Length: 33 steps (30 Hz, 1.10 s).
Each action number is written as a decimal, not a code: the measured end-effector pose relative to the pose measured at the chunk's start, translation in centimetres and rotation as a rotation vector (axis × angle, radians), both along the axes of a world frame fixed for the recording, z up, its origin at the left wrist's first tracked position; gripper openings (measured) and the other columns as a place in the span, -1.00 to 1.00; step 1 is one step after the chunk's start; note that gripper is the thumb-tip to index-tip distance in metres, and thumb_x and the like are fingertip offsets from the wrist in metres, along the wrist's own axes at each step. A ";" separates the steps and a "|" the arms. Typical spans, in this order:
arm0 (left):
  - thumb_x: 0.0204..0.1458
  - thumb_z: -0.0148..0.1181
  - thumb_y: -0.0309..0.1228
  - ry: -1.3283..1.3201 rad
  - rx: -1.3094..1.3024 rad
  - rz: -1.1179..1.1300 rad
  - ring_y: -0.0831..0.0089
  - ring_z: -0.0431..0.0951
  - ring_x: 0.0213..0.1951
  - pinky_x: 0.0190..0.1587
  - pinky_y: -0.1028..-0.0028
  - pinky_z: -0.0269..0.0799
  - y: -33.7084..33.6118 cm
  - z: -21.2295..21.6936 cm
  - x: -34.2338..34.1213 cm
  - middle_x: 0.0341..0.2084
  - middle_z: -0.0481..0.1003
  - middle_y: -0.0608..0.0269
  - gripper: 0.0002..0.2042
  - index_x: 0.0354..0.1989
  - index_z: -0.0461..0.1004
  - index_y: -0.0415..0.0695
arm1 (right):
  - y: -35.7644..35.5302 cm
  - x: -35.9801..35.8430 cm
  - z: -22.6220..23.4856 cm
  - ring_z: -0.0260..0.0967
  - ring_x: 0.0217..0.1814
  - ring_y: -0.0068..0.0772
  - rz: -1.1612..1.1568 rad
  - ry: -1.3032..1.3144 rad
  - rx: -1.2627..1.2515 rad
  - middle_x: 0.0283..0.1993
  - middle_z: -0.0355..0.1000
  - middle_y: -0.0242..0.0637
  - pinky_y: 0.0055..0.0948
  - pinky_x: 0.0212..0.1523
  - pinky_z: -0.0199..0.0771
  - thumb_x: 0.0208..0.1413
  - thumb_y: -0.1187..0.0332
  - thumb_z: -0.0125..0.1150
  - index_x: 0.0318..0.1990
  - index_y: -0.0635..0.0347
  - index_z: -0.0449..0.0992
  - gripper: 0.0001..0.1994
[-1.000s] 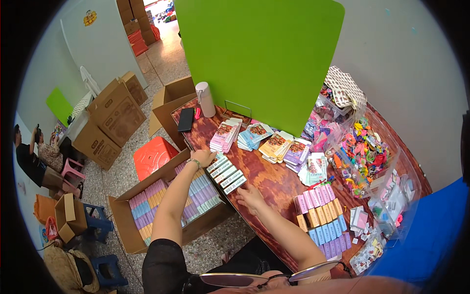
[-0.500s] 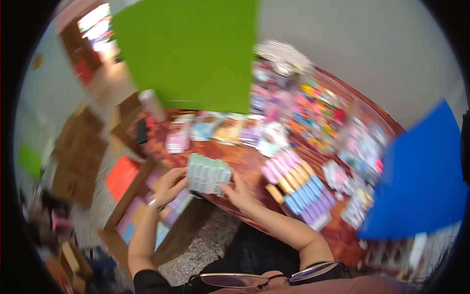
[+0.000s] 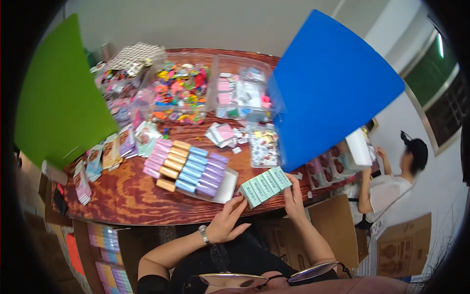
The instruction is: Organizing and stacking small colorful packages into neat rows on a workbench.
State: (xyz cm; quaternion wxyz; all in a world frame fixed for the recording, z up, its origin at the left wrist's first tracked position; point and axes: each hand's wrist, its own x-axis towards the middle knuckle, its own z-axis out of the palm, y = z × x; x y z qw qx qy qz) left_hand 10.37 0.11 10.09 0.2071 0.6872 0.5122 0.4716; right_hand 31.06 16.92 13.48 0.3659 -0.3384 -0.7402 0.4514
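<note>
A row of several small pale green boxes [image 3: 266, 186] is squeezed end to end between my two hands, above the table's front edge. My left hand [image 3: 228, 220] presses the near left end with its fingertips, its thumb sticking out to the side. At the other end, the fingers of my right hand [image 3: 295, 200] grip the row. Just left of them lies a white tray [image 3: 229, 189] with rows of pink boxes [image 3: 157, 158], orange boxes [image 3: 175, 165], blue boxes [image 3: 193, 169] and purple boxes [image 3: 212, 174]; its right strip is bare.
Clear bins of colourful trinkets [image 3: 180, 85] and small packets [image 3: 242, 93] line the table's back. A green panel [image 3: 63, 98] and a blue panel [image 3: 333, 83] stand at either side. A carton [image 3: 105, 245] of boxes sits lower left. Another person [image 3: 391, 188] works at right.
My hands have carried the green boxes from left of the tray to its right side. The view has swung rightward, and the row is now tilted.
</note>
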 end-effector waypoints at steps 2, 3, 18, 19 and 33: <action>0.04 0.36 -0.32 -0.004 -0.020 -0.031 -0.10 0.25 0.27 0.26 0.21 0.29 1.8 -3.0 2.0 0.24 0.15 -0.20 -0.26 0.34 0.14 -0.34 | 2.1 2.1 -2.4 0.34 0.10 -0.48 -0.009 -0.043 -0.073 0.10 0.40 -0.23 -0.44 0.14 0.33 0.36 0.32 -0.01 0.29 0.25 0.22 -0.59; 0.05 0.35 -0.32 -0.004 -0.046 -0.033 -0.10 0.23 0.29 0.27 0.21 0.28 2.6 -4.4 2.7 0.25 0.13 -0.21 -0.26 0.35 0.12 -0.34 | 2.7 2.6 -3.4 0.33 0.08 -0.52 -0.003 -0.047 -0.131 0.10 0.38 -0.28 -0.46 0.12 0.31 0.36 0.30 0.01 0.26 0.23 0.24 -0.61; 0.06 0.29 -0.35 0.179 -0.205 -0.013 -0.09 0.27 0.27 0.26 0.20 0.32 5.0 -8.8 2.2 0.24 0.20 -0.17 -0.34 0.31 0.19 -0.31 | 7.9 3.3 -7.2 0.30 0.31 0.05 0.003 -0.481 -0.028 0.30 0.23 0.17 -0.18 0.26 0.31 0.14 0.16 0.30 0.41 0.28 0.03 -0.20; 0.06 0.29 -0.36 0.160 -0.219 -0.016 -0.08 0.31 0.24 0.23 0.20 0.35 5.0 -8.4 2.1 0.20 0.24 -0.16 -0.38 0.28 0.22 -0.30 | 7.8 2.7 -6.7 0.30 0.31 0.05 0.001 -0.484 -0.028 0.30 0.23 0.17 -0.18 0.26 0.31 0.14 0.16 0.30 0.41 0.28 0.03 -0.20; -0.07 0.36 -0.25 0.575 0.188 0.033 -0.02 0.27 0.25 0.13 0.02 0.35 11.6 -3.9 3.0 0.25 0.27 0.03 -0.34 0.27 0.31 -0.03 | 9.0 2.1 -6.9 0.16 0.37 0.21 0.122 -0.634 0.087 0.34 0.12 0.26 -0.12 0.32 0.23 0.18 0.15 0.23 0.42 0.28 0.02 -0.24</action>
